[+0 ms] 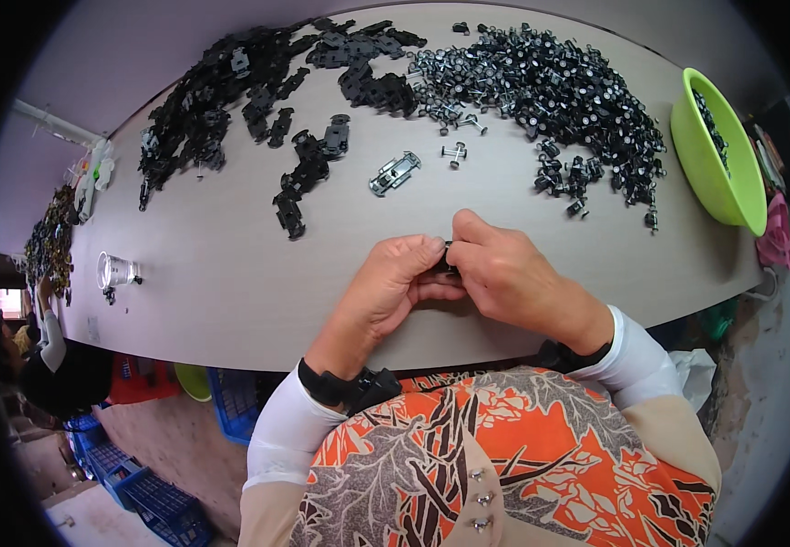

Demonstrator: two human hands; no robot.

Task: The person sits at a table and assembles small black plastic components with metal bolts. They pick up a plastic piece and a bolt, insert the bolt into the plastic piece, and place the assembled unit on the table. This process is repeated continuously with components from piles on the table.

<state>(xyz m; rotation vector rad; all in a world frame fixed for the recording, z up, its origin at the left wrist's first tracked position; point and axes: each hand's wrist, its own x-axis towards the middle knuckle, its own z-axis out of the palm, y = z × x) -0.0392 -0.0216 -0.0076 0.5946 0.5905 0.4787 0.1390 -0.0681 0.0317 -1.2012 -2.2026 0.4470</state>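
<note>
Close to the table's near edge, my left hand point(393, 283) and my right hand point(512, 276) meet with fingers closed on a small black part point(450, 259). The fingers cover most of that part, so its exact kind is hidden. Beyond them lies a silver toy car chassis point(396, 173), and beside it a wheel axle point(454, 155) with small wheels. Several black toy car chassis point(301, 173) trail from a large heap of black chassis point(196, 105) at the far left. A big pile of wheel axles point(550, 87) spreads at the far right.
A lime green basin point(743, 196) with more wheel parts tilts at the table's right edge. A clear plastic cup point(115, 270) stands at the left. Past it, another person point(62, 374) sits near a further heap of parts point(47, 242). Blue crates point(167, 510) lie on the floor.
</note>
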